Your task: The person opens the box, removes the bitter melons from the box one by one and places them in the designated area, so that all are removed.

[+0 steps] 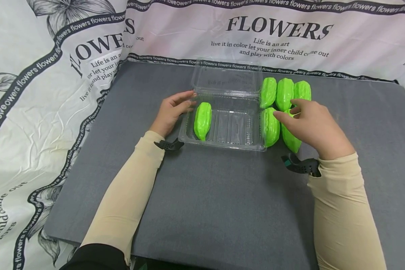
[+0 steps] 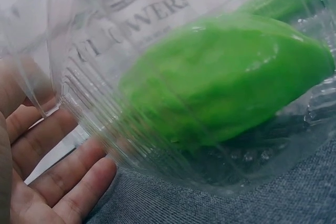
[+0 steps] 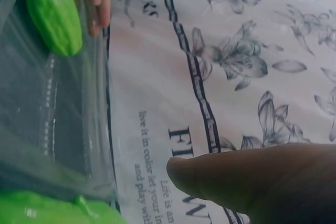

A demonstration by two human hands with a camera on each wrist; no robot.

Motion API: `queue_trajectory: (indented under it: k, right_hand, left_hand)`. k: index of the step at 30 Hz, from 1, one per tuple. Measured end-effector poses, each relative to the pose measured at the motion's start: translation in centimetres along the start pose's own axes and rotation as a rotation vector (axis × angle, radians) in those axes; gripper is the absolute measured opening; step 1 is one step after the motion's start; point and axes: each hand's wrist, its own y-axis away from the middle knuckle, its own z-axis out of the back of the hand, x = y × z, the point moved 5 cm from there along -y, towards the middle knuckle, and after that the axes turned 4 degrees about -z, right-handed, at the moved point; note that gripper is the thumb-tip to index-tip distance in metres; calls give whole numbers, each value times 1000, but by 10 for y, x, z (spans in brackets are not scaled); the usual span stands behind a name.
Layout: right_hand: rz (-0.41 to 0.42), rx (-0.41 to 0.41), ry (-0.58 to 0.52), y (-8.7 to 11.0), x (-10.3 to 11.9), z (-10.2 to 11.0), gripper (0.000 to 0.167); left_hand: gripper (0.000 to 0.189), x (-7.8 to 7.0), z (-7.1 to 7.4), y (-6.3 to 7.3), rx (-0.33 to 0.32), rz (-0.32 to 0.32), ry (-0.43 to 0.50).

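Observation:
My left hand [image 1: 170, 114] rests at the left side of a clear plastic clamshell box [image 1: 222, 146], its fingers [image 2: 63, 174] lying fairly straight against the outside wall. Inside the box, at the left, lies one glossy green ridged fruit, like a star fruit [image 1: 203, 120]. My right hand [image 1: 315, 125] is over the group of similar green fruits on the right, fingers spread and thumb [image 3: 220, 177] extended. Nothing shows in its grasp. One front fruit [image 1: 271, 127] sits near its thumb, close to the box's right wall. Another front fruit [image 1: 290, 137] is partly hidden under the hand.
The box's clear lid [image 1: 226, 77] is folded back toward the rear edge of the grey table [image 1: 222, 202]. Three green fruits [image 1: 285, 93] stand in a back row right of the lid. A flower-printed cloth [image 1: 175, 33] hangs behind and at the left.

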Motion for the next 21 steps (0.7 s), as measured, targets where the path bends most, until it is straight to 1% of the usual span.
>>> queue_trajectory:
  k: [11,16,21]
  right_hand:
    - [70,19,-53,-5,40,-10,87]
    - [94,34,-69,-8,56,-16,85]
    - [119,39,-75,-13,72,-24,83]
  left_hand:
    - [42,-1,1,-2,-2,3,1]
    - [43,-1,0,-3,7,12,14]
    - [42,1,2,-3,-1,26,25]
